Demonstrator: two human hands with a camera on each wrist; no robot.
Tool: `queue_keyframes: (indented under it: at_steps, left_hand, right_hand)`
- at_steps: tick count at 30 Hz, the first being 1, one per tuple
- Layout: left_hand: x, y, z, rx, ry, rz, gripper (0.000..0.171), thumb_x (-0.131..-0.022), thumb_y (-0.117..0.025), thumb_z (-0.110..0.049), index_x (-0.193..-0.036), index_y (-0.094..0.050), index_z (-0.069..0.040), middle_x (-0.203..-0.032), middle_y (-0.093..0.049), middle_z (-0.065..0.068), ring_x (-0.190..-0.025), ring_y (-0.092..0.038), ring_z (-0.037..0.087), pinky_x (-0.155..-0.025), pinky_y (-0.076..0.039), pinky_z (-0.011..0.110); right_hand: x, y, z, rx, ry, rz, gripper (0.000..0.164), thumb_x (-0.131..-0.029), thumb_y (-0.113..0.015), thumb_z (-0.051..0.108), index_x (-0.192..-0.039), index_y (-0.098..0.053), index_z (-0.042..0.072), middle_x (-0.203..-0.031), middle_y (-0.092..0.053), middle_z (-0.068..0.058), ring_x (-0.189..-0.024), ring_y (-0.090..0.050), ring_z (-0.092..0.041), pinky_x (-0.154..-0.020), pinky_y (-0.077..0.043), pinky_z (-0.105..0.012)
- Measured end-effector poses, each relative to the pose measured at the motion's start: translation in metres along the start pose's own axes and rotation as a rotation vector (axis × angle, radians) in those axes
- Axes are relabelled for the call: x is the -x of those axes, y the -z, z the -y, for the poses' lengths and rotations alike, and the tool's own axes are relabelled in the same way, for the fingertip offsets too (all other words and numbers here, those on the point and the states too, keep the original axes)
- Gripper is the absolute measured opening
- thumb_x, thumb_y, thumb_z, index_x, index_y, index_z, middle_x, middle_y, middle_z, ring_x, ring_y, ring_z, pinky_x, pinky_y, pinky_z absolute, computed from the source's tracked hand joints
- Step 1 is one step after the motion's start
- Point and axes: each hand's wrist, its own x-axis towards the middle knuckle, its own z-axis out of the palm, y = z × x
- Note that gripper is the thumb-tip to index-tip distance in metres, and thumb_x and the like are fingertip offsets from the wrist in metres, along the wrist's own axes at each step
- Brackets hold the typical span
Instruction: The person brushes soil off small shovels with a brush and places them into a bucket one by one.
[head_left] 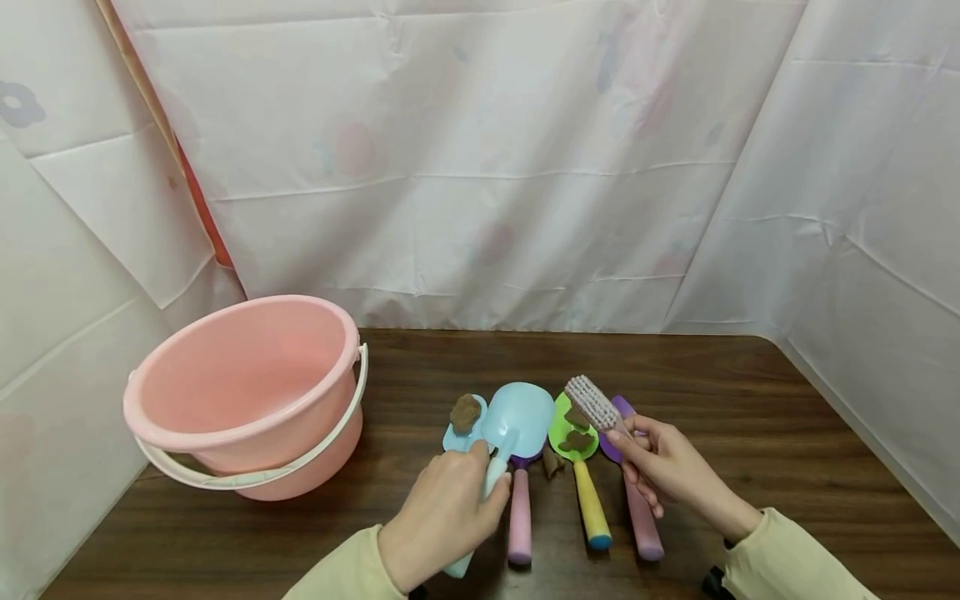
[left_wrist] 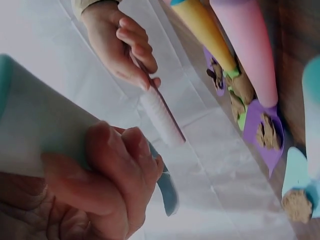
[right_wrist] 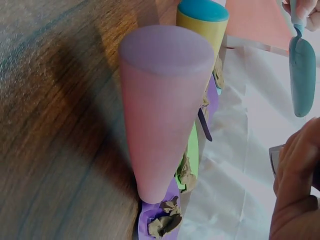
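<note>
My left hand (head_left: 442, 512) grips the handle of a light blue toy shovel (head_left: 521, 408), its blade pointing away from me. In the left wrist view, my fingers wrap round the shovel's thick handle (left_wrist: 45, 130). Over to the right, my right hand (head_left: 675, 467) pinches a small brush (head_left: 592, 404) by its handle, with the pale bristles facing up in the head view. Beneath the hands lie a green shovel with a yellow handle (head_left: 592, 508), a purple tool with a pink handle (head_left: 520, 517) and another pink-handled purple tool (head_left: 643, 521). Brown clumps (right_wrist: 165, 220) sit on their blades.
A pink bucket (head_left: 330, 454) with a white handle stands at the left of the dark wooden table (head_left: 712, 375). Another light blue tool (head_left: 453, 442) bearing a brown clump (head_left: 465, 412) lies left of the held shovel. White sheeting (head_left: 487, 167) hangs behind and at both sides.
</note>
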Motion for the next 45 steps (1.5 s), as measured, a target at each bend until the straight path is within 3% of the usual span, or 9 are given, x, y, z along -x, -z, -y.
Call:
queue_keyframes:
  at_steps: [9,19,33,40,45]
  left_hand:
    - [-0.006,0.02,0.012,-0.015,0.058,-0.021,0.023,-0.083,-0.067,-0.013,-0.07,-0.048,-0.01,-0.054,-0.04,-0.004,-0.044,-0.039,0.005,-0.039,-0.032,0.02]
    - [-0.013,0.06,0.019,-0.046,0.17,-0.021,0.027,-0.084,-0.066,-0.013,-0.066,-0.046,-0.011,-0.052,-0.042,-0.003,-0.042,-0.041,0.006,-0.038,-0.033,0.02]
    - [-0.014,0.114,0.034,-0.179,0.12,-0.144,0.028,-0.084,-0.06,-0.014,-0.062,-0.042,-0.011,-0.052,-0.038,-0.002,-0.046,-0.036,0.011,-0.043,-0.03,0.024]
    - [-0.018,0.146,0.043,-0.189,0.15,-0.099,0.037,-0.088,-0.049,-0.015,-0.056,-0.029,-0.014,-0.049,-0.021,-0.007,-0.046,-0.021,0.006,-0.044,-0.02,0.02]
    - [-0.022,0.163,0.052,-0.193,0.086,-0.095,0.046,-0.089,-0.051,-0.016,-0.052,-0.024,-0.016,-0.047,-0.017,-0.011,-0.044,-0.015,0.001,-0.043,-0.017,0.018]
  right_hand:
    - [0.001,-0.001,-0.003,-0.01,0.007,0.009,0.036,-0.1,-0.048,0.028,-0.092,-0.044,-0.007,-0.057,-0.053,-0.004,-0.034,-0.048,-0.007,-0.033,-0.045,-0.044]
    - [0.002,-0.003,-0.007,0.005,-0.005,0.002,0.034,-0.1,-0.049,0.027,-0.098,-0.046,-0.007,-0.056,-0.052,-0.001,-0.034,-0.047,-0.007,-0.032,-0.045,-0.041]
    - [-0.003,-0.007,-0.007,0.026,0.003,0.012,0.034,-0.099,-0.05,0.026,-0.103,-0.047,-0.008,-0.058,-0.053,-0.003,-0.034,-0.046,-0.006,-0.031,-0.043,-0.041]
    - [-0.003,-0.006,-0.007,0.059,-0.024,0.005,0.037,-0.099,-0.05,0.03,-0.104,-0.049,-0.007,-0.058,-0.053,-0.003,-0.034,-0.046,-0.006,-0.033,-0.045,-0.044]
    - [-0.002,-0.005,-0.007,0.064,-0.014,0.013,0.038,-0.099,-0.05,0.031,-0.104,-0.048,-0.007,-0.057,-0.053,-0.002,-0.034,-0.047,-0.006,-0.033,-0.044,-0.045]
